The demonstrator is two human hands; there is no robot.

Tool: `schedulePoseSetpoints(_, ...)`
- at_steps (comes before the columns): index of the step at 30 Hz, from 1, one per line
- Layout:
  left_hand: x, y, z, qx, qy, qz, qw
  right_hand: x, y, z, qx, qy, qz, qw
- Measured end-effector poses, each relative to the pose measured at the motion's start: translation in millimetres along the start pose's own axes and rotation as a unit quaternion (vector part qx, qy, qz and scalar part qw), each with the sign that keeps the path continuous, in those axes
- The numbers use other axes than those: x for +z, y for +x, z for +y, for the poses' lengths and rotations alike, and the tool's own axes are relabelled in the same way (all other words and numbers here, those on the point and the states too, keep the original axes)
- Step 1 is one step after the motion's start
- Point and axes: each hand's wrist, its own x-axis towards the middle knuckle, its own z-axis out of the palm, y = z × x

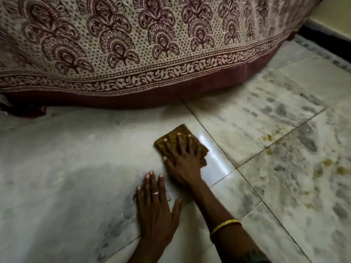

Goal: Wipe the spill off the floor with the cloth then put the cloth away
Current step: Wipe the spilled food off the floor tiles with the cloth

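Your right hand [182, 162] lies flat on the folded cloth [183, 129], palm down, fingers straight and spread, pressing it onto the marble floor [76, 168]. The cloth is a brownish-yellow textured pad. Its far corner and its right edge show past your fingers, and the rest sits under your palm. A gold bangle [226, 224] circles the forearm behind that hand.

Just nearer you than the cloth, and slightly to its left, your left hand [157, 209] rests palm down on bare tile, touching no part of the cloth. Its fingers are straight and close together and its thumb is angled out toward your right forearm. It holds nothing. A ring [155, 193] sits on one finger.

The cloth lies right beside a dark tile joint that runs diagonally past its right edge, and a bright glare streak on the polished tile lies against that same edge. The spill [268, 137] is well to the right of the cloth, beyond that joint. It shows as scattered yellow-brown blotches across the grey-mottled tiles, some level with the cloth and others nearer you. None of them touches the cloth.

Beyond the cloth, a printed bedspread [152, 54] in cream and maroon hangs down nearly to the floor, with its leafy border band and plain maroon hem lowest. Far to the right of the cloth, and beyond it, a black skirting strip [322, 40] runs along the base of the wall.
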Motion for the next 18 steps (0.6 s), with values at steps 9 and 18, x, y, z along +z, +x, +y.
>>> schedulePoseSetpoints(9, 5.1, 4.0, 4.1, 0.004, 0.008, 0.041, 0.999, -16.4, 50.1, 88.7, 0.029, -0.03, 0.028, 0.999)
schedulePoseSetpoints(18, 10.6, 11.2, 22.2, -0.015, 0.001, 0.037, 0.999, -22.8, -68.4, 160.7, 0.273, 0.002, 0.039, 0.961)
